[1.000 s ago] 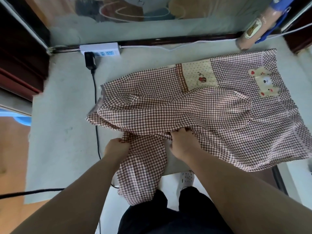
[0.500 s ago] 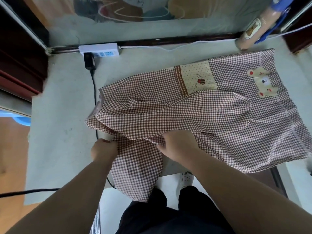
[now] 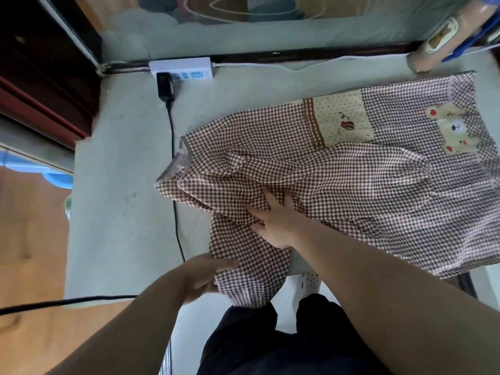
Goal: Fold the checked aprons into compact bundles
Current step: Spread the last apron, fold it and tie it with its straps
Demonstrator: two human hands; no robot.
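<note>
Nearer the person than the white power strip (image 3: pixel 180 66) and to its right, the checked apron (image 3: pixel 338 185) lies spread across the desk (image 3: pixel 121 212). One long sleeve is folded across its middle. The other sleeve (image 3: pixel 249 274) hangs over the desk's near edge, on the side opposite the power strip.

The right grip (image 3: pixel 276 220) is released. It lies flat with fingers spread on the cloth where the hanging sleeve joins the body. Most of the apron stretches away from it to the right, and the neckline lies between it and the power strip.

The left grip (image 3: pixel 205 277) is farther still from the power strip. It is grasping the hanging sleeve's left edge, thumb over the cloth and fingers beside and below it. The sleeve's gathered cuff hangs just past it, toward the person's dark trousers (image 3: pixel 270 342).

On the apron's half away from the power strip are a cream dotted patch (image 3: pixel 342 121) with a small bee and, farther right, a bear appliqué (image 3: pixel 454 131).

A black adapter (image 3: pixel 165 86) is plugged into the power strip. Its black cable (image 3: pixel 174 201) runs toward the person and passes under the apron's neckline corner. Far to the right of the power strip, along the same back edge, lies a beige roll (image 3: pixel 438 41) with a blue strap.
</note>
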